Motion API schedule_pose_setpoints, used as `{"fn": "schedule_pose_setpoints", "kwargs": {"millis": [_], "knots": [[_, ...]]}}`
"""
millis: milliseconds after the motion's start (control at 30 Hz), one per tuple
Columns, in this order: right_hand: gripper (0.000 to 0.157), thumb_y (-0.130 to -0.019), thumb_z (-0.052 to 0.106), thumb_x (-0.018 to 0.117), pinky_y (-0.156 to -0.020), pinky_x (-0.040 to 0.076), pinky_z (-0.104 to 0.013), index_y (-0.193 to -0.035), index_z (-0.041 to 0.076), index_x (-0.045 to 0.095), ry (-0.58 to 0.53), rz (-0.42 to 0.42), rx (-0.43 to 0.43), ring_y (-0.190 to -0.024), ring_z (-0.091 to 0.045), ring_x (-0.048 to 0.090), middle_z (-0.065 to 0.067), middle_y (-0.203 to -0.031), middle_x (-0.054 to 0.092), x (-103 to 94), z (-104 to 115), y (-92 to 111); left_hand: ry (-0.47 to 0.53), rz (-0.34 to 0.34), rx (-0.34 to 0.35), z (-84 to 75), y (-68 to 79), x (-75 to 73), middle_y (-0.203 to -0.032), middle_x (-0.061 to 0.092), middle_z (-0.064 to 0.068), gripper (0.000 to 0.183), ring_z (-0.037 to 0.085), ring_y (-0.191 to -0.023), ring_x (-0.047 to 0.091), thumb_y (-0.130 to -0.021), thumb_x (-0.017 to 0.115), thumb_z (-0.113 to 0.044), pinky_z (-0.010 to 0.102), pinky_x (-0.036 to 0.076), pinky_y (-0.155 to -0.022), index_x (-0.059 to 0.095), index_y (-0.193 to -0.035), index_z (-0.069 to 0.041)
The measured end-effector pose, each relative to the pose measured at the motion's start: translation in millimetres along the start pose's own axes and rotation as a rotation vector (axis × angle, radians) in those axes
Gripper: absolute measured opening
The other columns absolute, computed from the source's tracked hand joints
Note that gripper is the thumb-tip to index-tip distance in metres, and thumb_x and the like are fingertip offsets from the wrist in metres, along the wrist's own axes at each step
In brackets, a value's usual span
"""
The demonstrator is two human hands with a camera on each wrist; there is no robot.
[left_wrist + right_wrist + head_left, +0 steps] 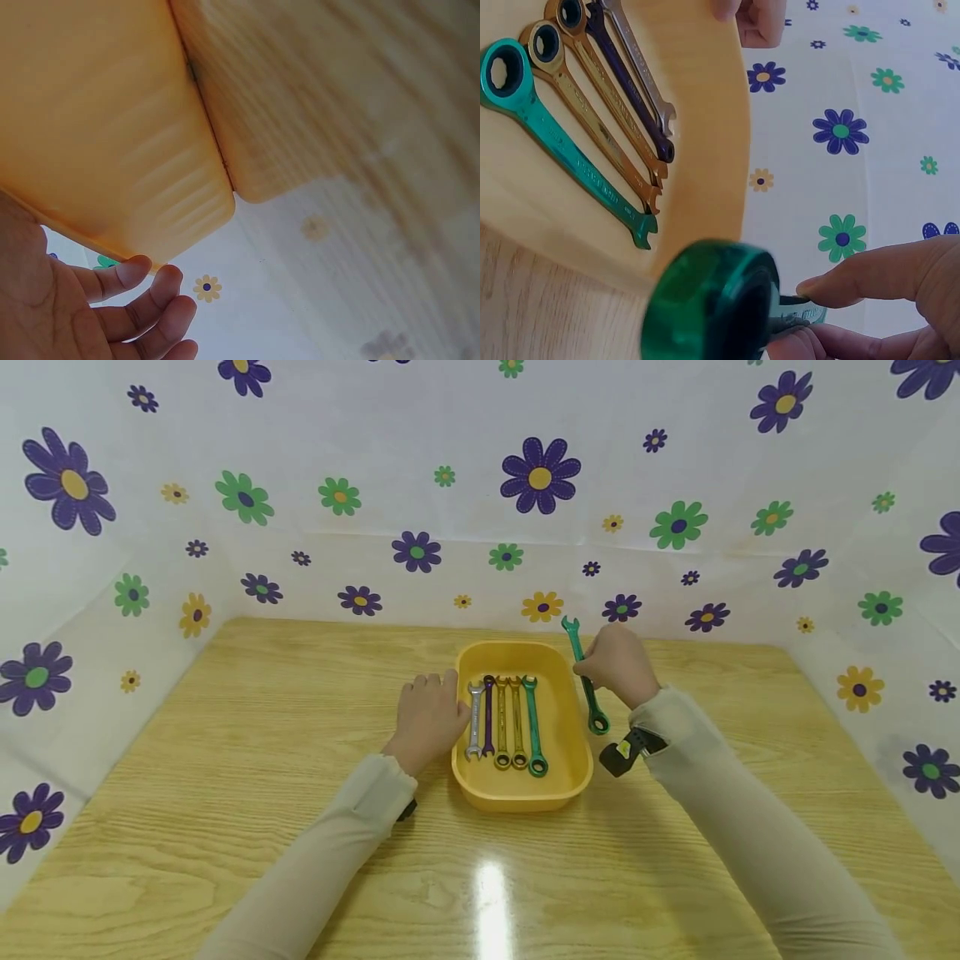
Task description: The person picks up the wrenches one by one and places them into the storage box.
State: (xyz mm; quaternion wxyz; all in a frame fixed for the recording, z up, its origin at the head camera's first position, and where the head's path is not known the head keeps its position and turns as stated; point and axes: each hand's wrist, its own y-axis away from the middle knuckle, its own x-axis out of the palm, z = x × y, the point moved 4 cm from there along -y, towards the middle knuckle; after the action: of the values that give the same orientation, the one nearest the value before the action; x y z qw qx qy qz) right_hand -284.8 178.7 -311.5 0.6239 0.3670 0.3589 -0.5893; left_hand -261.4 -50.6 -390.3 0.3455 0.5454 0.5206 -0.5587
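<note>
My right hand (621, 662) pinches a green ratcheting combination wrench (588, 697) by its shaft, outside the basin's right rim. The wrench's ring end tilts toward me; in the right wrist view this ring (705, 307) looms large and blurred. The yellow plastic basin (525, 797) stands on the table. My left hand (429, 717) rests on its left rim, thumb over the edge, fingers loosely bent outside. Inside lies a row: a silver wrench (475, 720), a purple wrench (489, 717), two gold wrenches (502, 722) and another green wrench (533, 722).
The wooden table (300, 710) extends around the basin on all sides. Behind and beside it hangs a white cloth (420, 460) printed with flowers. A small black wrist camera (621, 757) sits under the right wrist, near the basin's right side.
</note>
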Motion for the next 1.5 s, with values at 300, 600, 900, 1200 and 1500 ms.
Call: {"fn": "schedule_pose_setpoints", "kwargs": {"millis": [300,600,900,1200,1500], "knots": [[0.043,-0.079,0.009,0.061,-0.047,0.039,-0.020,-0.042,0.012,0.041,-0.015,0.022,-0.001,-0.044,-0.013,0.054,0.005,-0.038,0.035,11.9,5.0,-0.7,0.013,-0.005,0.000,1.2,-0.4,2.4,-0.089,0.059,0.017,0.021,0.033,-0.086,0.056,-0.090,0.045,-0.022,0.045,0.046,-0.080,0.048,-0.098,-0.004],[0.044,-0.079,0.007,0.061,-0.047,0.040,-0.020,-0.040,0.013,0.039,-0.047,0.050,-0.008,-0.040,-0.013,0.052,0.006,-0.036,0.034,21.8,7.9,-2.3,0.001,0.004,-0.009,1.1,-1.1,2.4,-0.089,0.058,0.016,0.021,0.032,-0.086,0.057,-0.090,0.045,-0.023,0.044,0.047,-0.080,0.049,-0.099,-0.004],[0.046,-0.080,0.009,0.063,-0.049,0.042,-0.020,-0.041,0.013,0.040,-0.033,0.065,-0.016,-0.038,-0.013,0.053,0.006,-0.036,0.035,30.1,10.6,-3.9,0.023,0.034,-0.021,1.8,-1.9,3.1,-0.092,0.058,0.016,0.024,0.033,-0.091,0.056,-0.090,0.044,-0.023,0.046,0.046,-0.085,0.049,-0.104,-0.004],[0.043,-0.079,0.007,0.062,-0.040,0.034,-0.019,-0.042,0.012,0.040,-0.057,0.086,0.011,-0.034,-0.009,0.040,0.006,-0.038,0.034,40.2,11.4,-4.5,0.030,0.041,-0.025,1.7,-1.7,3.5,-0.093,0.058,0.016,0.026,0.033,-0.091,0.055,-0.090,0.044,-0.023,0.046,0.045,-0.084,0.049,-0.106,-0.003],[0.043,-0.078,0.004,0.063,-0.046,0.042,-0.022,-0.046,0.013,0.036,-0.045,0.067,-0.046,-0.041,-0.017,0.053,0.005,-0.039,0.035,47.5,14.5,-5.3,0.014,0.035,-0.020,1.6,-2.3,3.2,-0.090,0.057,0.016,0.023,0.032,-0.088,0.055,-0.091,0.045,-0.024,0.045,0.046,-0.082,0.048,-0.103,-0.004]]}}
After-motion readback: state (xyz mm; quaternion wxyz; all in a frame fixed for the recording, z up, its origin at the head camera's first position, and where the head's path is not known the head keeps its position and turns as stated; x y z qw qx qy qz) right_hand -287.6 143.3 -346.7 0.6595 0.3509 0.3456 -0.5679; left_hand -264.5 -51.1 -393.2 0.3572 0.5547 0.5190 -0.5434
